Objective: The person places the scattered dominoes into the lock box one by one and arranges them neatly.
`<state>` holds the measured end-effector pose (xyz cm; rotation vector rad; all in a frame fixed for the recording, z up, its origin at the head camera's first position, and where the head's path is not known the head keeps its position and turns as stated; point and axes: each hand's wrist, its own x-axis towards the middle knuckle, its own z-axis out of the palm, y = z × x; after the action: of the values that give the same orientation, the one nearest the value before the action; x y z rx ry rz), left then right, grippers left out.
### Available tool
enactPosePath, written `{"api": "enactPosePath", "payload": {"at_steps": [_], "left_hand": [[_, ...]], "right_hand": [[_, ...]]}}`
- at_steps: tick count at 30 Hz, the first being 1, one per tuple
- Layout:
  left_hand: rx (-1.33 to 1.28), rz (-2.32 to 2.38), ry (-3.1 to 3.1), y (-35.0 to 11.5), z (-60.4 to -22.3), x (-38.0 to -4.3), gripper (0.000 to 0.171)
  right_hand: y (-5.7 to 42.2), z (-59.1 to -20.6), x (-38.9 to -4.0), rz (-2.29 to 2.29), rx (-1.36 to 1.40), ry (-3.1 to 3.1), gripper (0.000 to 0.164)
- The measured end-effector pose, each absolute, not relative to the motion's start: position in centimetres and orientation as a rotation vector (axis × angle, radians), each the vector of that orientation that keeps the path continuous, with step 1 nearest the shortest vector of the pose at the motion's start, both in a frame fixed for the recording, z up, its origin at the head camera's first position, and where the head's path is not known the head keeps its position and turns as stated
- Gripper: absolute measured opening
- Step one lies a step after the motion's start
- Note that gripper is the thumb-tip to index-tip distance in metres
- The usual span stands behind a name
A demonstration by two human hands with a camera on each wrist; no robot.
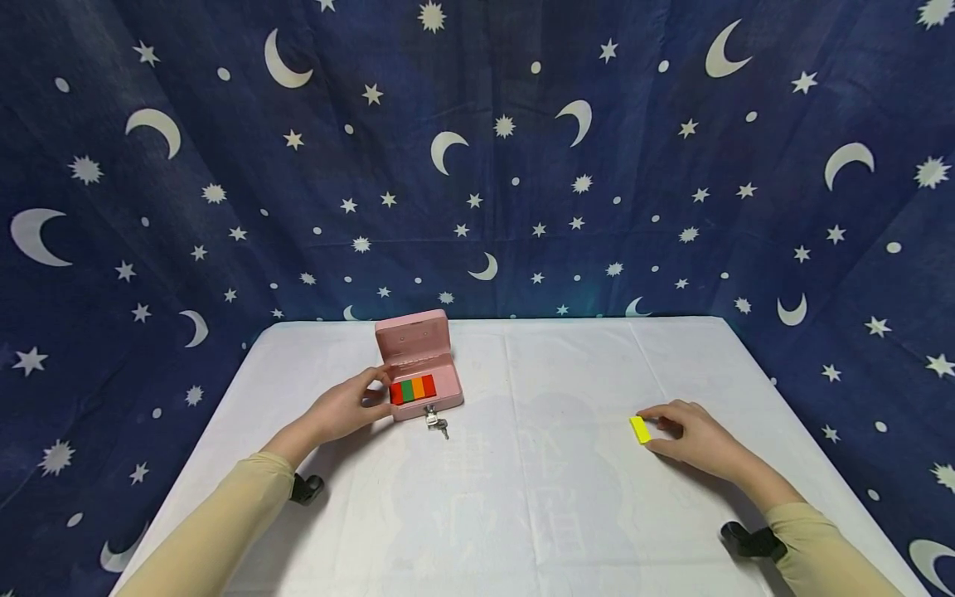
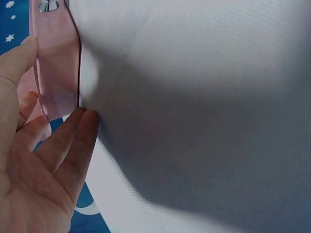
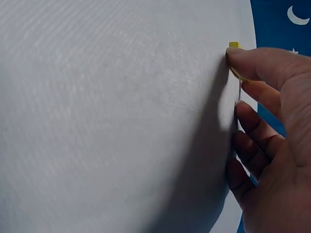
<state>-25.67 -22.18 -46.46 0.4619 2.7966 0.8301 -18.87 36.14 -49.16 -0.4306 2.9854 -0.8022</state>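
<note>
In the head view, a small pink metal box [image 1: 450,385] stands with its lid raised. Inside lies a row of flat blocks: green [image 1: 406,390], orange [image 1: 419,387] and red, with another red block [image 1: 396,393] at the left end. My left hand [image 1: 339,408] reaches over the box's left side, thumb and forefinger at the two ends of that left red block. In the left wrist view, the thumb lies at the rim; the blocks are hidden. Far to the right, my right hand [image 1: 697,435] pinches a yellow block [image 1: 640,429] between thumb and forefinger, close over the table.
Keys [image 1: 438,423] hang from the lock on the box's front. A white cloth [image 1: 522,497] covers the table, and a dark blue curtain [image 1: 515,207] with moons and stars surrounds its back and sides. Black wrist cameras [image 1: 752,542] sit below both hands.
</note>
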Motion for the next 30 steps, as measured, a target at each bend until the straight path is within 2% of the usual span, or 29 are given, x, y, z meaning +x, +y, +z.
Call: {"api": "enactPosePath", "payload": {"at_steps": [8,30], "left_hand": [[0.467,0.830,2.807,-22.28,-46.49,-25.68,0.051],[0.442,0.830,2.796,-22.09,-46.24,-25.49,0.053]], "right_hand": [[35.85,-49.00,-18.91,-0.878,-0.410,2.970,0.051],[36.40,-49.28,-18.77,-1.013,-0.369,2.890,0.044]]}}
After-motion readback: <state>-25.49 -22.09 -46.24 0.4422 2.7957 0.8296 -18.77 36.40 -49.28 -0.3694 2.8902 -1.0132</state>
